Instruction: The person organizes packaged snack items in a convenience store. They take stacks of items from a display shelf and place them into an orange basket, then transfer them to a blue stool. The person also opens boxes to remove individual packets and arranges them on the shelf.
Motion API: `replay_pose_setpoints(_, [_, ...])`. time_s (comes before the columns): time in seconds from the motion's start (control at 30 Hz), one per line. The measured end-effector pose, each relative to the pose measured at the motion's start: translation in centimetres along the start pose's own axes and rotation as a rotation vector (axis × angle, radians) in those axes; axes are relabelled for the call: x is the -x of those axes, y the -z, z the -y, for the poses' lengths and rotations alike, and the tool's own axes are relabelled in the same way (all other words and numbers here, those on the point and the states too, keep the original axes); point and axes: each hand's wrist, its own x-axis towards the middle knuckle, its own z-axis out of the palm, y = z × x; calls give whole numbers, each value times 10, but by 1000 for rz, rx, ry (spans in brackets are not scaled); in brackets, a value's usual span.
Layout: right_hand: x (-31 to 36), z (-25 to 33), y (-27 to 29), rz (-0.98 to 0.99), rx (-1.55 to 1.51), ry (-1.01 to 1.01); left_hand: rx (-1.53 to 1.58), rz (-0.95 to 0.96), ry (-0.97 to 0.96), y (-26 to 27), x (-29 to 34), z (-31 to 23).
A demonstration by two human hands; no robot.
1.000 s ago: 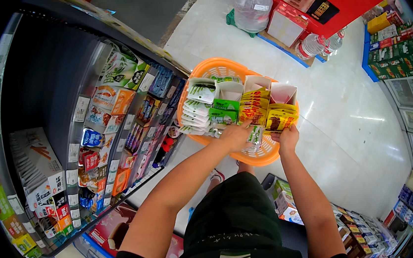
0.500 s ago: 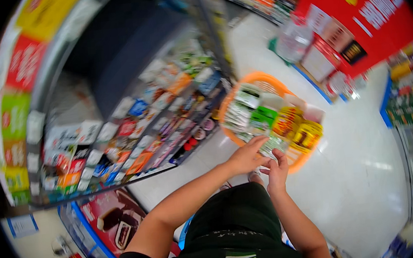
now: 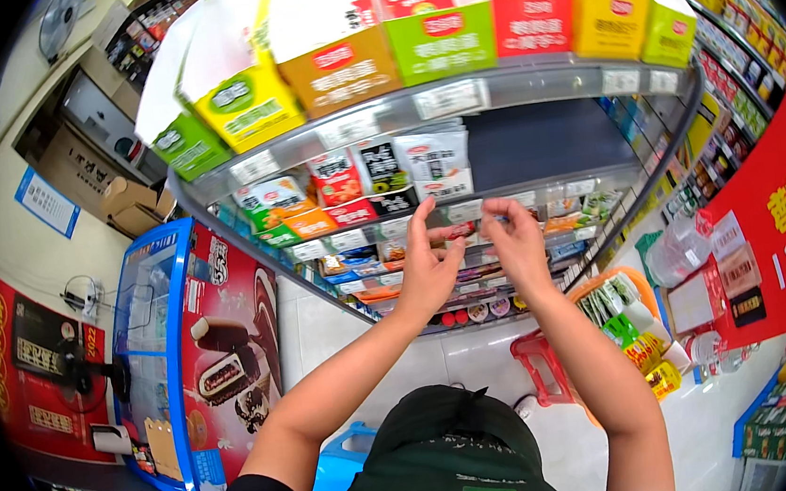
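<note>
Both my hands are raised side by side in front of a snack shelf rack [image 3: 576, 86]. My left hand [image 3: 430, 266] is open, thumb and fingers apart, with nothing visible in it. To its right, my right hand [image 3: 516, 248] has loosely bent fingers spread apart, and I see nothing held. Just beyond the fingertips stand white snack packets [image 3: 441, 170]. Left of these are black packets [image 3: 381, 166] and red packets [image 3: 335, 177]. Lower rows of small packets lie partly hidden behind my hands and forearms.
An orange basket [image 3: 651, 289] of packaged goods stands on the floor at right, partly behind my right forearm. Near it is a red stool [image 3: 539, 369]. A blue stool [image 3: 343, 463] is beside me; a blue-framed freezer [image 3: 182, 360] stands left. Open cartons [image 3: 444, 42] line the rack's top.
My view has turned from the basket to the snack rack. My hands have moved away from the packages in the basket and up to the shelf, and are now farther apart.
</note>
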Motion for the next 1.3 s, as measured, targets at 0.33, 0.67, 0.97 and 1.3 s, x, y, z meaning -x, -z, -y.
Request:
replay_pose_setpoints(0.33, [-52,1,-85,-368,726,410,116,147,111,46,-18,-1])
replay_pose_setpoints(0.67, [-50,-8,-90,-437,658,383,121,209,51,52,-30,13])
replay_pose_setpoints(0.97, [-53,-7,-84,-435,626,390,182,230,189,42,-32,1])
replay_pose_setpoints(1.3, [-64,3,-91,-542,686,375,223,205,291,37,-41,-5])
